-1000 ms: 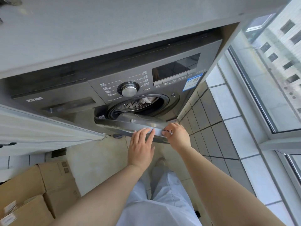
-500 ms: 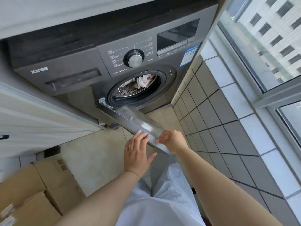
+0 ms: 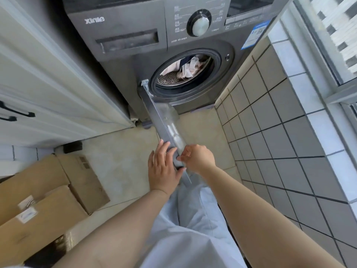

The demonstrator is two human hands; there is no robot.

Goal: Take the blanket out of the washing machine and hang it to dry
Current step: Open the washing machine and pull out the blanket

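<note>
A dark grey front-loading washing machine (image 3: 125,60) stands ahead, its round door (image 3: 166,122) swung out toward me, seen edge-on. Inside the drum lies the blanket (image 3: 188,69), pale pink and white cloth with a dark patch behind it. My left hand (image 3: 164,169) rests with straight fingers against the door's left face near its free end. My right hand (image 3: 198,158) grips the door's edge from the right with curled fingers. Both hands are well short of the drum opening.
White cabinet doors (image 3: 48,84) with black handles flank the machine on the left. Cardboard boxes (image 3: 48,196) sit on the floor at lower left. A grey tiled wall (image 3: 280,142) and a window (image 3: 328,35) close in the right side. My legs stand on the narrow beige floor.
The door has swung further open, from nearly across the drum to pointing at me. Both hands moved with it toward me. My view tilted down, showing more of the cloth inside.
</note>
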